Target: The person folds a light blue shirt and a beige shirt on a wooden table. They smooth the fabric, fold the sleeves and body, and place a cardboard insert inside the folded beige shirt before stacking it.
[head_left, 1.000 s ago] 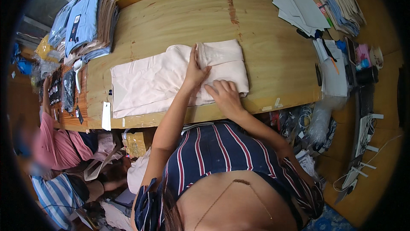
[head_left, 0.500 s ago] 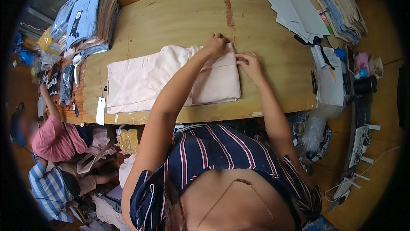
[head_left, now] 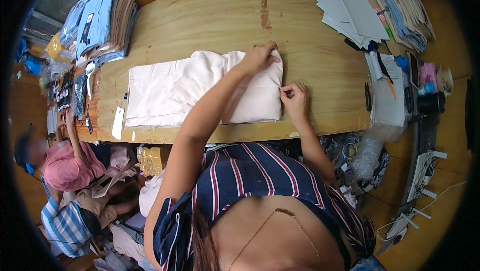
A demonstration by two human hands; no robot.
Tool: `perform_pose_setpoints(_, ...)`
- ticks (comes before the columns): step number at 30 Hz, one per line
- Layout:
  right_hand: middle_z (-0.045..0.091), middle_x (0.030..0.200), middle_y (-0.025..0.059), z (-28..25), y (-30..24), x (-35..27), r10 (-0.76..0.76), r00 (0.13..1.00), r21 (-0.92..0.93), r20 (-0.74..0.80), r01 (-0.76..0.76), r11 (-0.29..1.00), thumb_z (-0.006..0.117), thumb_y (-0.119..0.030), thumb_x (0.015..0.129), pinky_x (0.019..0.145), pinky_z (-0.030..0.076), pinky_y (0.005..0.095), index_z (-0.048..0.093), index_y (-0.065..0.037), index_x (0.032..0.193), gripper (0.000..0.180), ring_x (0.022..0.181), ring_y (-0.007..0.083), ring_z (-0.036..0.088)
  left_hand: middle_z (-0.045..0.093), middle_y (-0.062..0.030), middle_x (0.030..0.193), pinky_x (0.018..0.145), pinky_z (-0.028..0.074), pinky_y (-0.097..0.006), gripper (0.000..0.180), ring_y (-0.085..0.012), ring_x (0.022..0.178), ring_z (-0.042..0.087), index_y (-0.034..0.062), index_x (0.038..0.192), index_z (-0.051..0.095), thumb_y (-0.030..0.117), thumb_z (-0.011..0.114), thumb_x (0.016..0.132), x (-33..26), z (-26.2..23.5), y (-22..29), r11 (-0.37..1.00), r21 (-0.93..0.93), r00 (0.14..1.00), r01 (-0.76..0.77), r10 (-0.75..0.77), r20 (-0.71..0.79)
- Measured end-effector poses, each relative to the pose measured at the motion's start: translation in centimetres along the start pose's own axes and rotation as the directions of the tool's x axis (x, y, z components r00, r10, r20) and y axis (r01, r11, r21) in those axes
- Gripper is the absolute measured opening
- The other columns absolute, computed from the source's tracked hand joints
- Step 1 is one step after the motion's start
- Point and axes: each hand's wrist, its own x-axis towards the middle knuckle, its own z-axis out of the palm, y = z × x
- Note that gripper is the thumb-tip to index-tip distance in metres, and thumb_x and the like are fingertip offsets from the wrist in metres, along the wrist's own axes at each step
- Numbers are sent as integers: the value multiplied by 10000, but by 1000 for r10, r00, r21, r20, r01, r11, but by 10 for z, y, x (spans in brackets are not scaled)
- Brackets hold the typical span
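Observation:
A pale pink folded garment (head_left: 170,91) lies flat and lengthwise on the wooden table (head_left: 210,16) in front of me. My left hand (head_left: 259,59) reaches across it to its far right corner, fingers curled over the cloth there. At the right end edge, my right hand (head_left: 296,98) pinches the fabric between thumb and fingertips. Part of the garment is hidden under my left forearm. Beside the garment's left end is a white hang tag (head_left: 117,124).
Folded shirts (head_left: 97,23) in blue and beige are piled at the far left. White card sheets (head_left: 350,13) and more folded clothes (head_left: 407,11) sit at the far right. Papers (head_left: 385,86) and a pen lie nearer. Two other people sit at the left, one in a pink shirt (head_left: 70,166).
My right hand has slid toward me along the garment's right edge. My left hand has shifted slightly right at the far corner. The co-worker in pink now has both hands at the table edge.

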Motion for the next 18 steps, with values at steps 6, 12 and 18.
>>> perform_pose_setpoints(6, 554, 968, 164, -52, -15, 25, -153, 988, -84, -15, 152, 985, 514, -78, 776, 767, 416, 352, 551, -26, 981, 215, 909, 304, 526, 298, -168, 1284, 949, 166, -532, 680, -332, 1214, 218, 81, 1230, 339, 534, 443, 733, -88, 0, 81, 907, 418, 990, -55, 102, -92)
perform_pose_setpoints(12, 250, 1347, 38, 17, -9, 72, -387, 688, -217, 614, 618, 756, 395, -367, 850, 992, 154, 456, 357, -202, 1252, 437, 1244, 255, 206, 258, -229, 1297, 961, 103, -561, 748, -371, 1241, 151, 59, 1284, 277, 576, 369, 751, -124, 36, 78, 875, 484, 996, -1, -43, 80)
perform_pose_setpoints(18, 273, 1342, 14, 0, 11, 96, -375, 691, -10, 618, 484, 875, 397, -141, 825, 1001, 154, 425, 413, -214, 1218, 400, 1251, 225, 212, 243, -256, 1299, 940, 182, -556, 631, -408, 1205, 218, 43, 1283, 274, 405, 409, 784, -150, 51, 100, 802, 585, 988, 120, -155, 9)
